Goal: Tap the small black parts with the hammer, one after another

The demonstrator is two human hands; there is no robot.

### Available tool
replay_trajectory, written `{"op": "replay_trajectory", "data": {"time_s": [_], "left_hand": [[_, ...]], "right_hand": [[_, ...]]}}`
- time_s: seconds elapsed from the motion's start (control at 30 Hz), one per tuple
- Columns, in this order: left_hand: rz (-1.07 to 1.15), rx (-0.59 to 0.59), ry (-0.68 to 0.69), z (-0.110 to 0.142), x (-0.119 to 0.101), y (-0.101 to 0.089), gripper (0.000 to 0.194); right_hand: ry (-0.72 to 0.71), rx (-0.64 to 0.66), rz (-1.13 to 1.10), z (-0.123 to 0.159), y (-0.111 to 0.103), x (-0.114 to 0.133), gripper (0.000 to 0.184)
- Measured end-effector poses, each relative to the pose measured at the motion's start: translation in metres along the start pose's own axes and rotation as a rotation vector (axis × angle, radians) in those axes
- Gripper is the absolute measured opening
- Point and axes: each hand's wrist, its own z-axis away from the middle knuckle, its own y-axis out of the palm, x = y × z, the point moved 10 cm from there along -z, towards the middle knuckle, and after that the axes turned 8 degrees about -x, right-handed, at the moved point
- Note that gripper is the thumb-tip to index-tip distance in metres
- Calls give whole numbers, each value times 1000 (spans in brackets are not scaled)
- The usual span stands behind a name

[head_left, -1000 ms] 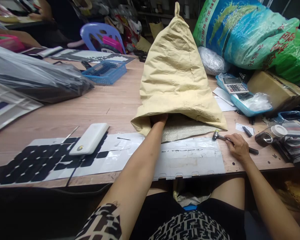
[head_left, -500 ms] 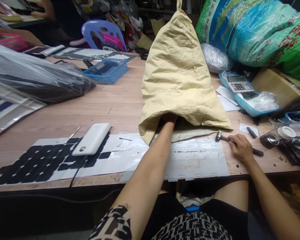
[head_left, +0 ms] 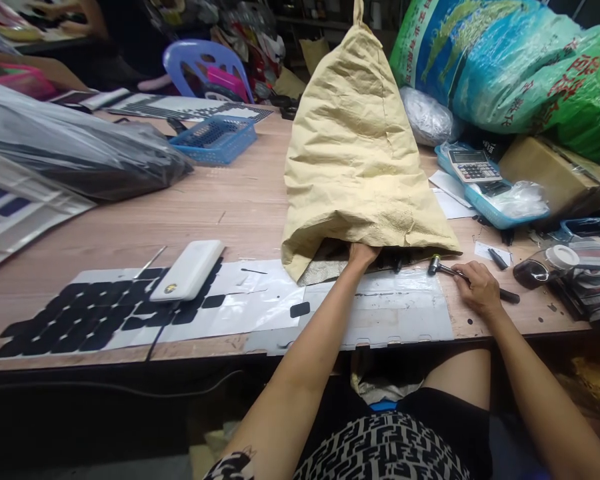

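Note:
A cream cloth sack (head_left: pixel 355 153) lies on the table with its mouth toward me. My left hand (head_left: pixel 364 253) reaches into that mouth; its fingers are hidden under the cloth, so what they hold does not show. Dark objects (head_left: pixel 399 261) show in the opening to the right of the wrist. My right hand (head_left: pixel 477 288) is closed around the black handle of a small hammer (head_left: pixel 434 265), which lies on the table with its head to the left. Beneath my left forearm is a grey-white board (head_left: pixel 405 310).
Left, a white power bank (head_left: pixel 187 270) with a cable lies on black rounded pieces (head_left: pixel 95 313). A single black piece (head_left: pixel 300 309) sits beside my forearm. A calculator (head_left: pixel 475 167), a lidded jar (head_left: pixel 533 272) and a marker (head_left: pixel 497 259) are at right; a blue basket (head_left: pixel 217 143) is farther back.
My left hand has shifted right and partly out of the sack. Dark objects now show at the sack's mouth, and a black piece has come into sight beside my forearm. My right hand stays on the hammer.

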Motion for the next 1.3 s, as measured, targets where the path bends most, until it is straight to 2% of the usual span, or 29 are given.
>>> {"op": "replay_trajectory", "data": {"time_s": [0.17,0.27,0.37,0.47,0.53,0.57,0.63,0.7,0.73,0.8,0.87,0.93,0.97,1.03,1.1,1.17,1.23,1.3], "left_hand": [[-120,-33,13,48,-9,-38,27],[-194,-101,55,76,-24,-65,24],[-111,-148,91,84,-46,-83,25],[-41,-164,169,63,-69,-83,23],[-40,-122,202,37,-75,-72,35],[-57,-79,213,22,-76,-62,40],[-108,-26,209,-8,-71,-45,33],[-125,-55,209,-34,-64,-35,22],[-115,-78,222,-43,-62,-31,24],[-74,-77,276,-53,-59,-22,31],[-34,9,321,-50,-56,-12,40],[-7,101,336,-35,-51,-12,50],[5,123,332,-23,-48,-20,53],[26,114,306,7,-41,-47,53],[44,79,256,45,-29,-80,40],[14,115,219,85,-12,-100,30],[-48,187,230,118,5,-105,29],[-65,204,200,136,23,-103,24]], "right_hand": [[8,-9,-6,0,-1,1,23],[17,-7,-4,-1,-1,2,22],[24,-4,-1,-2,-1,2,22],[28,-9,-10,-2,-2,2,22],[28,-9,-17,-2,-2,2,22],[27,-8,-20,-2,-2,2,22],[24,-1,-20,-2,-1,2,23],[26,5,-21,-2,-1,1,23],[27,7,-22,-2,-2,1,23],[27,8,-26,-2,-2,1,23],[23,7,-29,-3,-3,2,23],[20,7,-30,-3,-3,2,23],[18,6,-31,-3,-3,3,23],[17,5,-28,-3,-3,2,23],[18,-1,-19,-4,-3,2,23],[17,-5,-15,-4,-2,1,23],[17,-6,-18,-4,0,0,24],[16,-7,-15,-3,1,-1,24]]}}
